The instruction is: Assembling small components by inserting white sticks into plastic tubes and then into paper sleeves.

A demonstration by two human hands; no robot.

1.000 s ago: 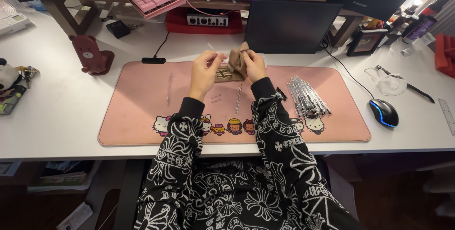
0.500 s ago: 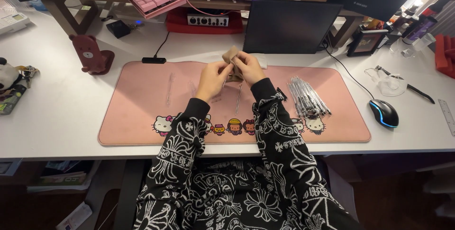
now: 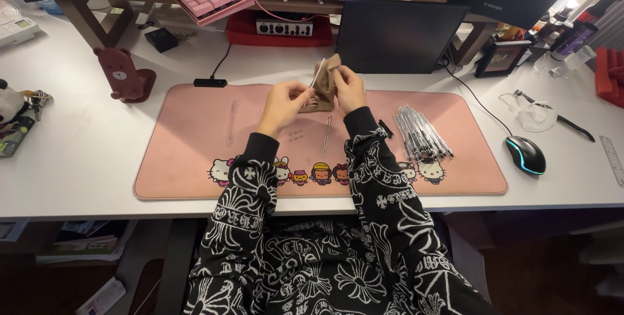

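Observation:
My right hand (image 3: pixel 347 88) holds a small tan cloth pouch (image 3: pixel 326 82) upright above the pink desk mat (image 3: pixel 195 159). My left hand (image 3: pixel 283 104) pinches a thin silvery rod (image 3: pixel 316 73) that sticks up out of the pouch's top. Below the hands, one thin metal rod (image 3: pixel 327 136) lies on the mat, with two short clear pieces (image 3: pixel 296 135) beside it. A clear tube (image 3: pixel 231 122) lies further left on the mat.
A bundle of several clear-wrapped metal rods (image 3: pixel 421 134) lies at the mat's right side. A computer mouse (image 3: pixel 525 154) and clear glasses (image 3: pixel 533 111) sit to the right. A dark tablet (image 3: pixel 400 36) stands behind the hands, a brown bear-shaped stand (image 3: pixel 123 76) at left.
The hands lifted the pouch off the mat and drew it closer. My left hand has pulled a thin rod partly out of the pouch's top.

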